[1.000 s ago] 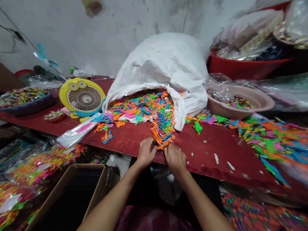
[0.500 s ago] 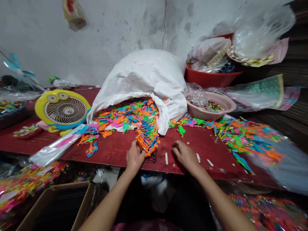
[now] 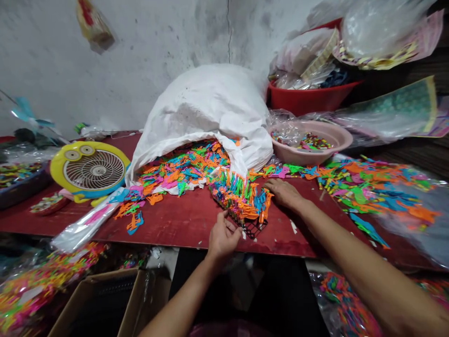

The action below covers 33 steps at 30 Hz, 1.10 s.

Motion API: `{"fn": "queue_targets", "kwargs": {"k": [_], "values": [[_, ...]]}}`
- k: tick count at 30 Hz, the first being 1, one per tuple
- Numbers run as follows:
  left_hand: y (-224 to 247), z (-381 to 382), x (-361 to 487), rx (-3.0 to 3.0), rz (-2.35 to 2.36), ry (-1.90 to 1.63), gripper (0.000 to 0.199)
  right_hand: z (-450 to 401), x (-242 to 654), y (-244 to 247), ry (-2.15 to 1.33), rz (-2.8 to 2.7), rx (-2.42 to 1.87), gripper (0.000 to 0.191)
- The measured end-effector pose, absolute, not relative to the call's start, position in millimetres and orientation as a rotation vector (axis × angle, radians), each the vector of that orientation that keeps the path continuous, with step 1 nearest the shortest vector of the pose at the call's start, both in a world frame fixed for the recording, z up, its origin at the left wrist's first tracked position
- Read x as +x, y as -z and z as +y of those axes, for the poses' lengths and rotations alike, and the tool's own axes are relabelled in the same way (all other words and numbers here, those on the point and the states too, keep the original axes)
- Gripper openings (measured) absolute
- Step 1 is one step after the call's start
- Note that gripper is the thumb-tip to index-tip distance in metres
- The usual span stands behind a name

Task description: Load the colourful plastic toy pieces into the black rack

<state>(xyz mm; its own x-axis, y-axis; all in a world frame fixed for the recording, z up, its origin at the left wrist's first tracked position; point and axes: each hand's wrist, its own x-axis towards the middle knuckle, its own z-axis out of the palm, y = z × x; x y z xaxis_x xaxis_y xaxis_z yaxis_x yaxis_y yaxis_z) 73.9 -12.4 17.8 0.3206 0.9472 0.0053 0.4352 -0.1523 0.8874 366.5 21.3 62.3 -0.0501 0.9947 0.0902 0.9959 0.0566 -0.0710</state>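
Note:
A black wire rack (image 3: 255,229) filled with rows of colourful plastic pieces (image 3: 242,194) stands slantwise on the red table (image 3: 175,220). At its near left corner is my left hand (image 3: 224,235), fingers closed on the rack's edge. My right hand (image 3: 285,193) reaches to the far right side of the rack, palm down, beside the pieces; its fingertips are partly hidden. Behind the rack, a large white sack (image 3: 210,103) lies with its mouth towards me, spilling orange, blue, green and pink pieces (image 3: 182,166).
A yellow fan (image 3: 98,171) stands at the left. Back right are a pink basin (image 3: 315,152) and a red basin (image 3: 312,98). Loose pieces (image 3: 379,192) cover the table's right part. An open cardboard box (image 3: 94,304) sits below the table's front left.
The rack has turned and shifted right, away from the sack's mouth. My left hand moved right with it, and my right hand moved forward and right to its far side.

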Motion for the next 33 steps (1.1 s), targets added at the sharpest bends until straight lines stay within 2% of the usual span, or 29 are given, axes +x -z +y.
{"fn": "queue_targets", "kwargs": {"k": [3, 6, 10, 13, 15, 18, 22, 24, 28, 31, 33], "values": [[-13.8, 4.0, 57.8, 1.762, 1.234, -1.014, 0.066, -3.3, 377.0, -65.4, -0.027, -2.228, -2.004, 0.025], [-15.8, 27.6, 45.8, 1.835, 1.210, -1.217, 0.092, -34.8, 380.2, -64.6, -0.166, -1.997, -1.920, 0.012], [-20.5, 54.9, 48.9, 1.855, 0.941, -1.147, 0.120, -70.4, 364.0, -59.3, -0.562, -1.402, -1.742, 0.032], [-19.3, 64.6, 57.3, 1.833, 0.851, -1.125, 0.123, -87.9, 346.6, -55.5, -0.841, -1.120, -1.628, 0.040], [-16.3, 66.8, 60.8, 1.832, 0.891, -1.168, 0.126, -95.3, 338.4, -53.6, -0.894, -1.034, -1.587, 0.042], [-13.0, 65.7, 62.0, 1.873, 1.003, -1.222, 0.121, -98.3, 331.1, -52.3, -0.865, -1.005, -1.619, 0.041], [-14.7, 55.8, 58.7, 1.969, 1.181, -1.197, 0.088, -80.7, 330.7, -56.1, -0.778, -0.993, -1.657, 0.038], [-17.1, 48.2, 55.1, 1.979, 1.301, -1.156, 0.077, -66.9, 341.1, -60.0, -0.568, -1.052, -1.726, 0.040], [-22.2, 31.8, 45.1, 1.943, 1.552, -1.049, 0.075, -58.1, 392.2, -69.3, -0.029, -1.101, -2.097, 0.037], [-24.3, 20.4, 40.9, 1.922, 1.691, -0.967, 0.079, -71.2, 442.0, -73.6, 0.090, -0.851, -2.322, 0.029], [-24.6, 14.4, 41.8, 1.913, 1.767, -0.926, 0.082, -79.5, 469.7, -72.9, 0.133, -0.664, -2.459, 0.033]]}}
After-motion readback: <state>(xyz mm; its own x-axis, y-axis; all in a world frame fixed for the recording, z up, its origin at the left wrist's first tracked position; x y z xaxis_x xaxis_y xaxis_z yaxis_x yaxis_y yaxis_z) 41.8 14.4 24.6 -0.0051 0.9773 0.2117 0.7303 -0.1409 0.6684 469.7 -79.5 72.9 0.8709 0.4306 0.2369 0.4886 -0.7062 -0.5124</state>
